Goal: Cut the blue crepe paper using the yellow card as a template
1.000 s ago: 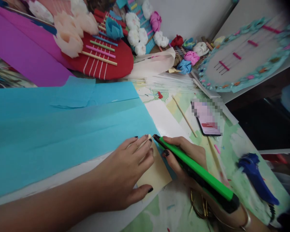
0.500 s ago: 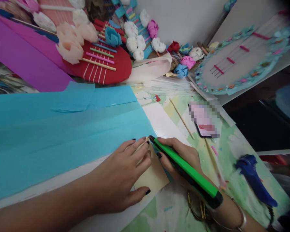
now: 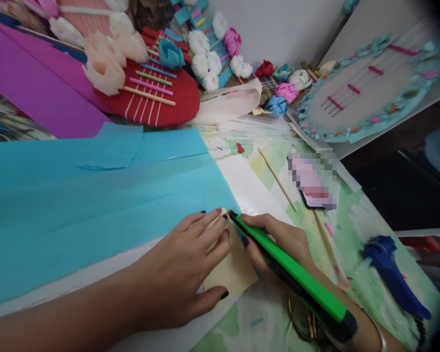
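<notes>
My left hand point(image 3: 194, 259) lies flat with fingers spread, pressing a cream card point(image 3: 240, 269) onto a sheet of turquoise paper point(image 3: 132, 210). In my right hand point(image 3: 278, 244) is a green and black utility knife point(image 3: 289, 269), held at a slant. Its tip meets the card's upper right edge, close to my left fingertips. Whether the blade is cutting into the paper cannot be made out. Beneath the turquoise paper, a white sheet point(image 3: 253, 186) shows along its right and lower edges.
A phone point(image 3: 313, 188), a thin wooden stick point(image 3: 276, 178) and a blue glue gun point(image 3: 396, 278) lie to the right. Gold-handled scissors point(image 3: 302, 322) sit under my right wrist. Behind stand a red decorated board point(image 3: 157, 102), purple paper point(image 3: 33, 78) and a round flower-edged piece point(image 3: 366, 93).
My right hand and the knife have shifted slightly right and down, with the knife tip a little farther along the card's edge. The left hand stays in place.
</notes>
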`<state>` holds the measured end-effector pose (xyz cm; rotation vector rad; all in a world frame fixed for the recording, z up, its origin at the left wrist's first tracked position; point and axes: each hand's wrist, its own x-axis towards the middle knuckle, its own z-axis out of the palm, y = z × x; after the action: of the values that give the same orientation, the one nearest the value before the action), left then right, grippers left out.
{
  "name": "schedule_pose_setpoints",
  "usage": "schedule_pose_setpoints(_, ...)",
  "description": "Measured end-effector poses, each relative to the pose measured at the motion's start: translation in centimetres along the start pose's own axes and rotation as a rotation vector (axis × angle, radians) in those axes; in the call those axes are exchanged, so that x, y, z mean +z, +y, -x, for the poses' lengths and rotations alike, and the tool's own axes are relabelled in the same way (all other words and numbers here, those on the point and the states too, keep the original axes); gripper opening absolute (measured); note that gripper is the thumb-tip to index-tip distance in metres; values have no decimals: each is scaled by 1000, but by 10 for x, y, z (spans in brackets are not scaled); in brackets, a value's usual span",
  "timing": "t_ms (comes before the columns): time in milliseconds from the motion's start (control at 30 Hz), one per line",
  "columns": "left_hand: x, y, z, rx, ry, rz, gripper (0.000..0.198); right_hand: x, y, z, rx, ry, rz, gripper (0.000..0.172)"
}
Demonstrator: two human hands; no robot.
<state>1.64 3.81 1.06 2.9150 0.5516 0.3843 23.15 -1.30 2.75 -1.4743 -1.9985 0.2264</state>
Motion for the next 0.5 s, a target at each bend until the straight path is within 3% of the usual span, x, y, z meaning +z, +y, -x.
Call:
schedule_pose_setpoints(233,1,-1,1,1,-12,14,60,-4,-1,5,24,-37,45,30)
schedule_pose_setpoints(433,-1,0,1,-7,-54,28,59,-5,0,8,45,16,-26,28)
schedule_pose_setpoints(500,-2,0,0,-10,-57,29,58,-10,-1,7,90,-38,-37,27)
